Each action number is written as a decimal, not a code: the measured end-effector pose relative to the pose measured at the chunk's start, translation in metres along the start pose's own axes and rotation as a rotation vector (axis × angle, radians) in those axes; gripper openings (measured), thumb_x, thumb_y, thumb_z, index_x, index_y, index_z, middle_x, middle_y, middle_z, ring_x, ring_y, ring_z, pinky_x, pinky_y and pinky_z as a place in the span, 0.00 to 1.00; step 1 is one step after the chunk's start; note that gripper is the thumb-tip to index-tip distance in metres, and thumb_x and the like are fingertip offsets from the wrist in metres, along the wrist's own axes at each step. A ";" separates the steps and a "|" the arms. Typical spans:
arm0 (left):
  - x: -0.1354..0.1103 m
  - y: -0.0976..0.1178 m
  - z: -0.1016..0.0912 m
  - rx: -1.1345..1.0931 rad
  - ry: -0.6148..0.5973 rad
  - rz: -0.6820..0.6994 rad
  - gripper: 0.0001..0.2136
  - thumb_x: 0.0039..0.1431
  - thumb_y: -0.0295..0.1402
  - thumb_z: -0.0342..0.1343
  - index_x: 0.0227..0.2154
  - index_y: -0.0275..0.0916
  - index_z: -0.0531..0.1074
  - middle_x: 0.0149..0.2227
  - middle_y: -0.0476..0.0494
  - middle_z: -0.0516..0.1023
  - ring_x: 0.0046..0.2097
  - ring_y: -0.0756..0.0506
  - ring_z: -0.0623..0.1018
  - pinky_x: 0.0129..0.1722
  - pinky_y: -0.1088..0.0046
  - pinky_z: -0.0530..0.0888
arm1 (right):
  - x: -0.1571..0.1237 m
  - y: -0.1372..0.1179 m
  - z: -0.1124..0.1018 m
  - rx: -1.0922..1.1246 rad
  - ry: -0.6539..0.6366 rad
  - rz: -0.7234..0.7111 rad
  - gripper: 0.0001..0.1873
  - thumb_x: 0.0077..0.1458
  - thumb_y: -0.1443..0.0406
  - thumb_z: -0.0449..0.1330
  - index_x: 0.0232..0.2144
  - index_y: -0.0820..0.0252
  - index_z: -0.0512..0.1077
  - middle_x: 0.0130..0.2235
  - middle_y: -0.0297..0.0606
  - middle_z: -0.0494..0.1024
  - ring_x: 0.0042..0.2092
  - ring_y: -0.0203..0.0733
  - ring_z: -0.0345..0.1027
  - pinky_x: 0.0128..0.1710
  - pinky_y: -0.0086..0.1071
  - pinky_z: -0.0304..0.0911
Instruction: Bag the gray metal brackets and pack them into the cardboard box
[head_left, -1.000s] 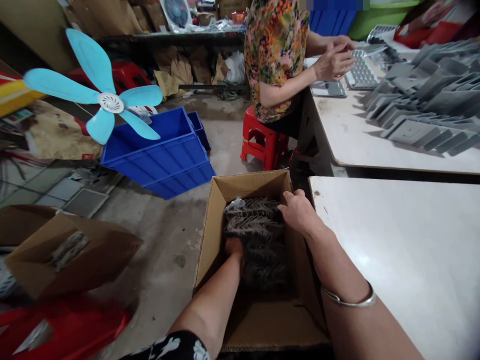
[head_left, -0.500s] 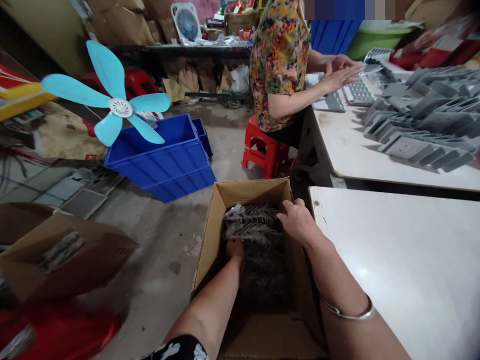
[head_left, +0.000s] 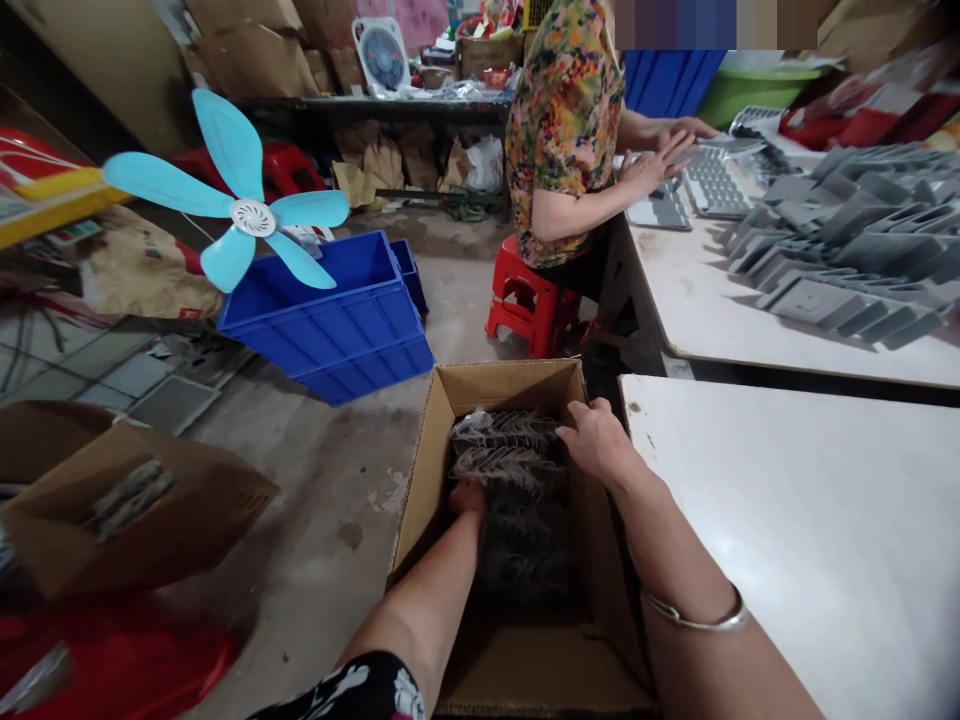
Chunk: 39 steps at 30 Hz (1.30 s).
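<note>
An open cardboard box [head_left: 427,470] stands on the floor beside a white table [head_left: 810,520]. Inside it lies a packed stack of grey plastic grilles [head_left: 510,450]. My left hand [head_left: 469,497] is pushed down into the box against the stack's near side, its fingers buried among the parts. My right hand [head_left: 596,440] reaches in from the table side, curled over the stack's right edge. A metal bangle [head_left: 694,620] sits on my right forearm.
A person in a flowered top [head_left: 562,110] sits on a red stool [head_left: 529,300], handling grey parts [head_left: 840,240] on the far table. A blue crate [head_left: 330,310], a light-blue fan [head_left: 240,215], another cardboard box [head_left: 127,510] and a red stool [head_left: 112,660] stand on the floor at left.
Both my hands stay in the box on the grey stack, barely shifted. The view tilted slightly upward. The other person's hands moved over the parts on the far table.
</note>
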<state>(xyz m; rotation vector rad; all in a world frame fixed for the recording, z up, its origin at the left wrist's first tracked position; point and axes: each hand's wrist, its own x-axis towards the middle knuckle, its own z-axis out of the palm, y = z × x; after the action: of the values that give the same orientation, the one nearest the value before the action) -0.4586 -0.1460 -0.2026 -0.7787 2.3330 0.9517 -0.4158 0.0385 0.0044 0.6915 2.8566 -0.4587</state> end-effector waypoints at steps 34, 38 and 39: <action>-0.039 0.010 -0.007 0.812 0.137 1.071 0.32 0.47 0.34 0.57 0.57 0.37 0.57 0.64 0.34 0.46 0.65 0.34 0.42 0.61 0.52 0.41 | -0.003 -0.004 -0.008 0.039 -0.017 -0.003 0.16 0.56 0.63 0.56 0.45 0.68 0.68 0.42 0.49 0.67 0.41 0.42 0.67 0.42 0.27 0.59; -0.046 0.018 0.009 0.882 -0.160 1.517 0.30 0.52 0.32 0.53 0.59 0.40 0.55 0.64 0.36 0.48 0.65 0.34 0.43 0.60 0.47 0.36 | -0.004 -0.004 -0.008 0.041 -0.018 0.017 0.15 0.56 0.63 0.55 0.44 0.67 0.68 0.43 0.49 0.66 0.38 0.41 0.68 0.40 0.28 0.60; -0.046 0.021 0.014 0.886 -0.207 1.593 0.27 0.54 0.31 0.52 0.58 0.41 0.56 0.64 0.36 0.50 0.65 0.35 0.44 0.60 0.47 0.36 | -0.004 -0.004 -0.008 0.039 -0.018 0.022 0.15 0.56 0.63 0.55 0.43 0.67 0.68 0.44 0.49 0.65 0.38 0.40 0.68 0.40 0.28 0.60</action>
<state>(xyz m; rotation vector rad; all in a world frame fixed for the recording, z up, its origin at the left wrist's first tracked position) -0.4365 -0.1084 -0.1733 1.6095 2.4564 0.2414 -0.4151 0.0360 0.0138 0.7212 2.8278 -0.5159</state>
